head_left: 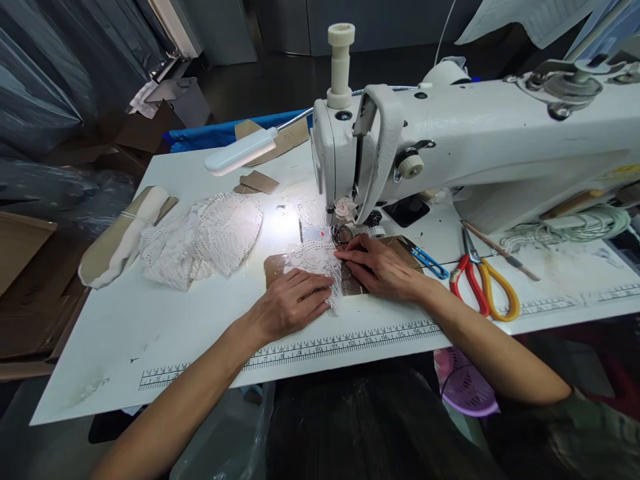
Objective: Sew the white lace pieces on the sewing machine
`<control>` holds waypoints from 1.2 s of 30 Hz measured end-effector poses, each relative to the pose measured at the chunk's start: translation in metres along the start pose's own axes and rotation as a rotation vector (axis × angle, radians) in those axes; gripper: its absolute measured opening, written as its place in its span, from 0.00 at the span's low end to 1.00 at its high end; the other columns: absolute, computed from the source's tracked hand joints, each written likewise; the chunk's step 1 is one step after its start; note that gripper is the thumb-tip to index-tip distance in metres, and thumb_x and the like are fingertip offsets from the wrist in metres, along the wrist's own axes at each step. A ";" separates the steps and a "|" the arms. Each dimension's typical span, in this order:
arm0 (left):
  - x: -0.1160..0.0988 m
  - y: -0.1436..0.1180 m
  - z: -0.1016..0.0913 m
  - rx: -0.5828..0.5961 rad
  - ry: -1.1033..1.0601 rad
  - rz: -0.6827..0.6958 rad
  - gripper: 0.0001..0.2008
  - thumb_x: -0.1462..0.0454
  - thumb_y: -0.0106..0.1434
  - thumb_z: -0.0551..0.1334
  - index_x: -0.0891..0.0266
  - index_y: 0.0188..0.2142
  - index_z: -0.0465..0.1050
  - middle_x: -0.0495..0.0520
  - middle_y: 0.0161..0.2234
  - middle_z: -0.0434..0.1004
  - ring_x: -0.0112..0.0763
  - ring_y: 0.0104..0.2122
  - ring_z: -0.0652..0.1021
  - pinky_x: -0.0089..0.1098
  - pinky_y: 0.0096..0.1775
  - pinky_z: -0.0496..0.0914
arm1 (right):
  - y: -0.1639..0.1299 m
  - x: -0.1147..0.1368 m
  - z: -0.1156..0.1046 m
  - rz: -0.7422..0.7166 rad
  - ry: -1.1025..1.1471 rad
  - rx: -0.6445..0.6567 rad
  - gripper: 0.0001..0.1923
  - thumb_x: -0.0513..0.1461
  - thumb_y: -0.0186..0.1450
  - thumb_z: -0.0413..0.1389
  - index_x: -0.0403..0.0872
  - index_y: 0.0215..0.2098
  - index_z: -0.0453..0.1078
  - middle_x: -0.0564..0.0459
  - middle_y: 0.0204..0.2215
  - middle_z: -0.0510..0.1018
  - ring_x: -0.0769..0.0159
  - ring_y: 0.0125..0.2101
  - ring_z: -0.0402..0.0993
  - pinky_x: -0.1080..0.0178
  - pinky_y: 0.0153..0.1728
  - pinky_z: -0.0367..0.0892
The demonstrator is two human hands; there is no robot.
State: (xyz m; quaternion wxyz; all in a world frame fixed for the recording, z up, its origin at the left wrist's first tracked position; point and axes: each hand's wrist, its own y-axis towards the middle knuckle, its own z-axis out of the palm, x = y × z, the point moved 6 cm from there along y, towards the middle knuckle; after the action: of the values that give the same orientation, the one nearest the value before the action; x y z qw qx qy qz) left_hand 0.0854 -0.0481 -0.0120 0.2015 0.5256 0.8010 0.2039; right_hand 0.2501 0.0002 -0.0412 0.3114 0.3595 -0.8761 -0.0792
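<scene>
Fingers (318,283) of the left hand (289,303) lie flat, close together, on white lace (315,260). Right hand (384,272): fingers bent at the lace's right edge; can't tell if pinching. Lace sits on the white table (200,327), partly over brown material (274,268), just in front of the presser foot (342,235). Step looks like lining up or guiding lace at the foot. Next move calls for flat lace, light tension, fingertips clear of the needle area.
</scene>
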 end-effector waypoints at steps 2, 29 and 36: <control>-0.001 -0.001 -0.001 0.014 -0.009 0.004 0.04 0.69 0.64 0.64 0.65 0.39 0.75 0.59 0.44 0.82 0.38 0.40 0.82 0.38 0.38 0.78 | 0.005 0.001 0.002 0.007 -0.080 0.035 0.20 0.39 0.71 0.48 0.47 0.59 0.67 0.42 0.45 0.71 0.57 0.43 0.70 0.51 0.46 0.73; -0.005 0.002 -0.006 0.016 -0.045 0.073 0.06 0.72 0.63 0.63 0.65 0.40 0.74 0.58 0.39 0.83 0.35 0.37 0.83 0.37 0.36 0.77 | 0.014 0.012 0.017 0.088 -0.310 0.174 0.22 0.31 0.67 0.45 0.42 0.59 0.63 0.39 0.44 0.69 0.53 0.46 0.64 0.50 0.46 0.68; -0.010 0.003 -0.007 0.018 0.034 0.109 0.06 0.72 0.63 0.64 0.65 0.39 0.72 0.57 0.39 0.84 0.35 0.39 0.83 0.38 0.38 0.79 | 0.001 -0.001 -0.005 0.045 -0.035 0.031 0.22 0.34 0.69 0.45 0.43 0.59 0.67 0.43 0.43 0.72 0.61 0.41 0.70 0.55 0.46 0.71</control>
State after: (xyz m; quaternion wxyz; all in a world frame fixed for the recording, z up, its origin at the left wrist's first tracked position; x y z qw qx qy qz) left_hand 0.0876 -0.0570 -0.0040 0.1718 0.5667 0.7762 0.2164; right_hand 0.2533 0.0021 -0.0379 0.2919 0.3430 -0.8905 -0.0649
